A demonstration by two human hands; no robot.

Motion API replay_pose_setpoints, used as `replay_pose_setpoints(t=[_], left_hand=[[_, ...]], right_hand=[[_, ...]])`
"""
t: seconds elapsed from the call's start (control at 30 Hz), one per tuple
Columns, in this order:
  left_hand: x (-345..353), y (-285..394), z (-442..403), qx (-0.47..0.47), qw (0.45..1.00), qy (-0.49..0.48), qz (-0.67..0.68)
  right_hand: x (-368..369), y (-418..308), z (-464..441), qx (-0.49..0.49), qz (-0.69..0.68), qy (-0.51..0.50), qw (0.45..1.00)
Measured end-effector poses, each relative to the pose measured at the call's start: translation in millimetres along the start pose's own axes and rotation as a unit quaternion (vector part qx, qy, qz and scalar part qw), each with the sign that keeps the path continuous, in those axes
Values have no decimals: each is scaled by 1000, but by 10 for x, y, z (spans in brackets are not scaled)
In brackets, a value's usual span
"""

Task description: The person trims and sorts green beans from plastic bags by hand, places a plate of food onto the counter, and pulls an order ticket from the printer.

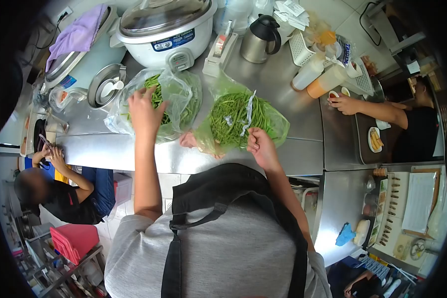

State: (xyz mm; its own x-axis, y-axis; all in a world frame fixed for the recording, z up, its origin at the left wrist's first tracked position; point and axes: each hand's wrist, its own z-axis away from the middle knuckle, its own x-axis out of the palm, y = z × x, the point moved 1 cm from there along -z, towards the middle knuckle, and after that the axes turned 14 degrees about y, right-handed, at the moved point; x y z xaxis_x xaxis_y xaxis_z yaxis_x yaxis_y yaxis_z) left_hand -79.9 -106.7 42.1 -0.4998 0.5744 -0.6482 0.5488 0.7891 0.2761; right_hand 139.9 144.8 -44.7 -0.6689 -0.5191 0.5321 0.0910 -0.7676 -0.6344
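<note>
Left hand (146, 111) spread, fingers apart, reaching down over the mouth of the left bag (186, 92); right hand (263, 149) curled at the near edge of the right bag (281, 125). Cannot tell whether its fingertips pinch film, stalk or nothing.

Placement, left to right. Purple cloth (77, 35) draped over the lid of the left cooker (92, 59), probably parked there to stay off the bench (179, 160). White spoon (110, 88) rests in a metal bowl (98, 82), presumably so it does not touch the steel. Left bag lies open on the bench, green stalks (156, 82) inside; film is slack, which likely lets the left hand in. White cooker (166, 42) stands behind, probably pushed back to leave working room. Right bag lies just beside the left one, its film opened out under a heap of stalks (226, 116), apparently serving as a liner. Pale crumpled strip (249, 111) lies across that heap; purpose unclear. Steel jug (260, 42) stands upright behind, near two bottles (308, 72) that lean.

Counts: hands of the wearer, 2; bags with stalks, 2; cookers, 2; cloth, 1; spoon, 1; jug, 1; bottles, 2. Individual stalks: too tangled to count.
</note>
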Motion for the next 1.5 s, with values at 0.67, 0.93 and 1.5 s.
replay_pose_setpoints(t=[0.67, 0.93, 1.5], left_hand=[[714, 1306, 722, -23, 964, -151, 216], [526, 1412, 588, 68, 944, -121, 300], [544, 1362, 705, -136, 848, -227, 458]], right_hand=[[214, -271, 285, -328, 370, 97, 864], [390, -490, 261, -515, 623, 74, 584], [318, -457, 244, -447, 461, 69, 763]])
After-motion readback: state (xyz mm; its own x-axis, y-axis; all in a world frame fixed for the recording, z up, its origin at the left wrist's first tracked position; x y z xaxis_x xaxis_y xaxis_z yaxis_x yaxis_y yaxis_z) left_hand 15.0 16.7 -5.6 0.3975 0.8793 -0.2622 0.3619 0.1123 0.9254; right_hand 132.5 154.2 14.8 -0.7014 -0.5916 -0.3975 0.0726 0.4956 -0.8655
